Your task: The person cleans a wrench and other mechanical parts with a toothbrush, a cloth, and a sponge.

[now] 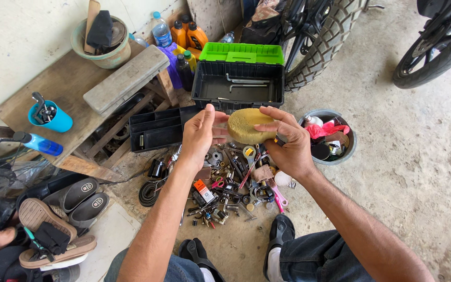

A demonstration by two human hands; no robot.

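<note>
I judge the sorting barely begun: the black toolbox (237,86) sits nearly empty, the tool pile (225,183) covers the floor. My right hand (286,141) grips the yellow sponge (249,125) above it; my left hand (198,133) hovers open beside.

You are crouched in a rough motorcycle repair workshop. A knobby motorcycle tyre (317,36) stands at the top centre and another wheel (434,47) at the upper right. An open black toolbox (238,86) sits mid-frame above loose tools and parts (225,183) scattered on bare concrete floor (413,156), with oil bottles (189,34) behind.
</note>
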